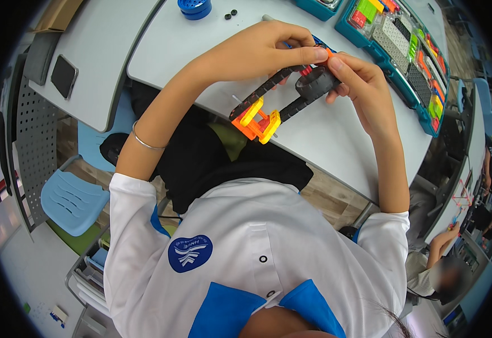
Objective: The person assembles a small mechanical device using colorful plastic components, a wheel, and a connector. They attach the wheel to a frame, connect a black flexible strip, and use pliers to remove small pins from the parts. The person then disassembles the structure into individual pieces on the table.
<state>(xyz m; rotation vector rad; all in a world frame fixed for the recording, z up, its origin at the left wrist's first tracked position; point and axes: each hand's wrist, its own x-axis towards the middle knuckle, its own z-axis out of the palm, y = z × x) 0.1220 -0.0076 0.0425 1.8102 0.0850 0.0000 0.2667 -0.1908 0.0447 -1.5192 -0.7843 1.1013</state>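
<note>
Between both hands, above the table's near edge, is a building-kit model with long black beams [266, 90], a black-tyred wheel [317, 83] and a yellow and orange block end [257, 121] pointing toward my body. My left hand [268, 50] is closed on the model's far end, thumb and fingers pinching by a small orange piece [329, 53]. My right hand [361, 79] pinches the same orange piece from the other side, its fingers curled near the wheel. The left fingers and the joint between my thumbs are partly hidden.
An open teal case [395, 73] of sorted colourful parts lies at the right of the white table [167, 53]. A blue wheel rim [194, 8] and small black pieces [231, 14] are at the back. A phone [64, 76] rests on the left table; a blue chair [74, 201] stands below.
</note>
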